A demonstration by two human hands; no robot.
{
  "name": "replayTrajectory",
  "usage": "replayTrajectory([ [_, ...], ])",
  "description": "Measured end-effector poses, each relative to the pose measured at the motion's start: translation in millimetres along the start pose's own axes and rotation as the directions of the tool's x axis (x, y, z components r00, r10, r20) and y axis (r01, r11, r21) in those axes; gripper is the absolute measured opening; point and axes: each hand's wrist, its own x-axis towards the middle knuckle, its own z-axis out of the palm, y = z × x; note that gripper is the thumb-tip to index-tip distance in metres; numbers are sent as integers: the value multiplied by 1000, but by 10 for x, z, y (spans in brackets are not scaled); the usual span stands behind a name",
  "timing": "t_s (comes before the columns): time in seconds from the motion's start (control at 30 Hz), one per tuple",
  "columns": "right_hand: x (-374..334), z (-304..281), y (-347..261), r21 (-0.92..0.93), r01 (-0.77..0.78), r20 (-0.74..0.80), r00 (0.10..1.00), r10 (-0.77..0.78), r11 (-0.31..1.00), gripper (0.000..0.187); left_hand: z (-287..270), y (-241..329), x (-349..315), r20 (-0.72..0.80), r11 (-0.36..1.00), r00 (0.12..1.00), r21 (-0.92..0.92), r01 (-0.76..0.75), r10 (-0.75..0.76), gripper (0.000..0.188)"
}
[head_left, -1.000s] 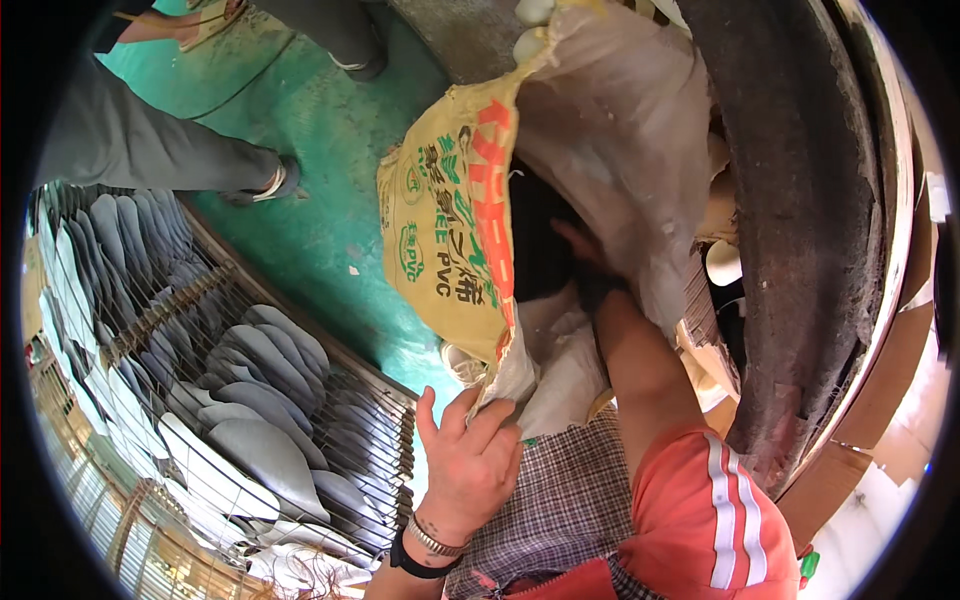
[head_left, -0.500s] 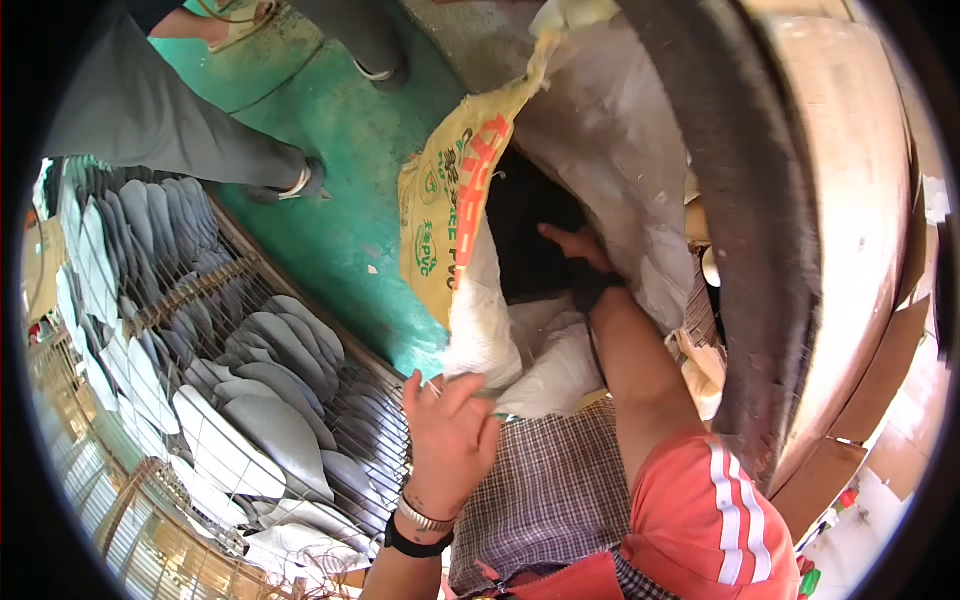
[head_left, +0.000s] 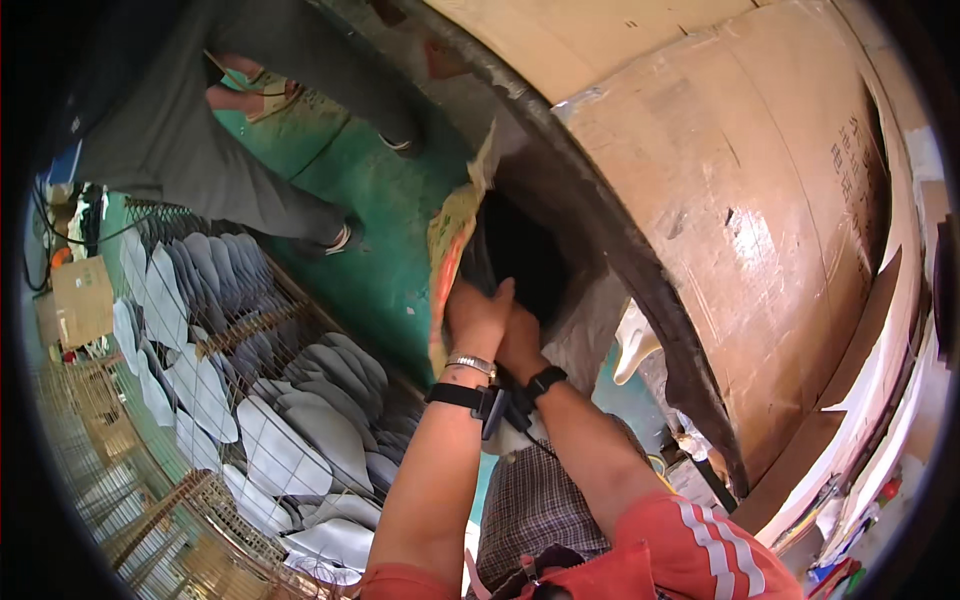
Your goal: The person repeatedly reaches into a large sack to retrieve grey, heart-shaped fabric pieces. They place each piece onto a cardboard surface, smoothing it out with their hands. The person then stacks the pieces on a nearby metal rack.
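Note:
A yellow-and-white woven sack (head_left: 457,222) stands upright in front of my lap with its mouth spread. Its inside looks dark, and what it holds cannot be made out. Both my hands reach into the mouth, close together at the near side. My left hand (head_left: 474,318) lies by the sack's left wall, with a metal bracelet and a black strap at the wrist. Beside and partly behind it is my right hand (head_left: 520,345), also with a black wristband. The fingers of both are mostly hidden, so any grip is unclear.
Left of me stands a wire rack (head_left: 300,298) filled with grey, flat, rounded pieces (head_left: 322,428). A cardboard-covered table (head_left: 740,240) with a dark edge curves along the right. Beyond the rack a person in grey trousers (head_left: 230,175) stands on the green floor (head_left: 370,285).
My left hand has left the near rim and gone into the sack beside my right hand. My right hand has drawn back nearer. The sack mouth is narrower, and the view has shifted.

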Motion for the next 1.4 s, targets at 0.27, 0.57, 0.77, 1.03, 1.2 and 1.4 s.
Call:
replayTrajectory([
  [0.27,-335,-94,55,-214,16,200,979,28,977,65,132,-451,140,377,931,910,365,28,-175,79],
  [0.57,-921,-809,-661,-204,166,121,982,-144,965,48,-572,-111,-612,263,962,928,141,233,-263,61],
  [0.77,-1394,-1670,-1651,-157,351,77,936,-343,923,50,-1520,455,-1350,101,966,994,-252,60,-35,46],
  [1.03,-1391,-2231,-1308,794,-454,376,890,259,404,75,-2952,1716,-2377,144,735,972,-677,-40,186,39],
  [1.2,-1660,-2268,-1819,949,-309,308,951,36,56,81,-3331,2296,-2828,132,554,957,-832,-35,259,48],
  [1.4,-1496,-3849,-1628,925,-206,154,972,-179,-320,92,-3276,2789,-2635,218,576,886,-815,-66,410,51],
])
